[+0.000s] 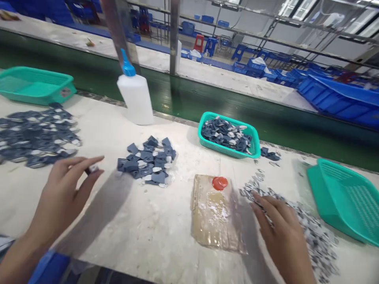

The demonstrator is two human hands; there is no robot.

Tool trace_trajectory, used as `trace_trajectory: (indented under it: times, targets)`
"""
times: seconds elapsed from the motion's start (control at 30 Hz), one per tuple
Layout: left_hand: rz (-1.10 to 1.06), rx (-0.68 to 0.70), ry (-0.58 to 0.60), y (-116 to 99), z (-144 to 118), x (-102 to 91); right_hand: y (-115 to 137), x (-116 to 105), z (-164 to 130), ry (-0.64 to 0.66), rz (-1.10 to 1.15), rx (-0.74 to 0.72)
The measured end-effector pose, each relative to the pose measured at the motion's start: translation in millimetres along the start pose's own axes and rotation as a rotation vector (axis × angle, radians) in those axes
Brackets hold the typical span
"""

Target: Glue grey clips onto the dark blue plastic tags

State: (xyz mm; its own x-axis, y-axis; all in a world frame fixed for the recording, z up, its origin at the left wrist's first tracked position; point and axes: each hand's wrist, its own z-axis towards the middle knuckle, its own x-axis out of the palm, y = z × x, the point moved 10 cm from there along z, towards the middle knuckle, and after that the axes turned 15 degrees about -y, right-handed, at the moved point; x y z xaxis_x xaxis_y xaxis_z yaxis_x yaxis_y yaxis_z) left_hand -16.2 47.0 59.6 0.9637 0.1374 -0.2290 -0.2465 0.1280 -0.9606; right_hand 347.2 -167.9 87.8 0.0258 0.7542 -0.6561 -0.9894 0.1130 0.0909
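Note:
My left hand (66,187) is raised over the table at the left, its thumb and fingers closed on a small dark-and-white part (93,169). Just right of it lies a loose heap of dark blue plastic pieces with white tips (148,161). My right hand (280,227) reaches down to a spread of small grey pieces (318,240). Its thumb and fingertips come together at the pile's left edge; what is between them is too small to make out. Between the hands rests a cardboard piece wrapped in clear plastic (217,221), with an orange-red blob (219,183) on it.
A larger heap of blue pieces (35,136) lies far left, before a green tray (38,85). A white bottle with blue nozzle (136,98) stands at the back. One green basket (229,153) holds blue pieces; another green basket (331,213) sits at right. Beyond runs a green conveyor (183,98).

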Motion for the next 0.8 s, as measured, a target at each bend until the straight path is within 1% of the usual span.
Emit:
trace_trajectory:
  times: [0.03,0.07,0.1,0.2,0.27,0.3,0.37,0.4,0.47,0.53,0.57,0.6,0.63,0.7,0.73,0.8]
  targets:
    - [0.168,0.142,-0.078,-10,18,-14.9,-8,11,-1,0.033,-0.054,-0.053]
    - [0.312,0.257,-0.146,-19,33,-26.7,-11,21,-3,0.053,-0.084,-0.116]
    - [0.408,0.326,-0.183,-24,45,-34.7,-11,29,-5,0.065,-0.097,-0.167]
    - [0.502,0.380,-0.173,-20,71,-46.1,-7,46,-11,0.132,-0.107,-0.257]
    - [0.571,0.435,-0.167,-18,77,-46.8,-8,49,-15,0.170,-0.129,-0.280]
    - [0.597,0.468,-0.162,-19,75,-44.0,-8,48,-16,0.179,-0.141,-0.298]
    - [0.621,0.546,-0.133,-25,62,-30.2,-10,45,-19,0.172,-0.164,-0.346]
    - [0.620,0.588,-0.095,-30,51,-18.6,-10,45,-22,0.175,-0.169,-0.380]
    - [0.608,0.664,0.037,-40,24,12.2,-9,46,-25,0.188,-0.179,-0.443]
    - [0.598,0.707,0.194,-45,0,44.4,-8,45,-26,0.186,-0.187,-0.477]
    - [0.594,0.712,0.261,-45,-9,58.0,-6,43,-25,0.174,-0.183,-0.471]
    - [0.590,0.708,0.309,-44,-14,68.7,-7,39,-23,0.161,-0.183,-0.435]
    - [0.587,0.694,0.340,-42,-17,76.5,-8,35,-21,0.149,-0.179,-0.376]
    - [0.572,0.646,0.363,-37,-15,83.8,-13,20,-20,0.116,-0.174,-0.222]
    - [0.560,0.612,0.354,-36,-11,83.5,-15,13,-22,0.109,-0.170,-0.146]
    - [0.524,0.523,0.297,-35,-4,75.7,-16,-1,-32,0.110,-0.153,-0.049]
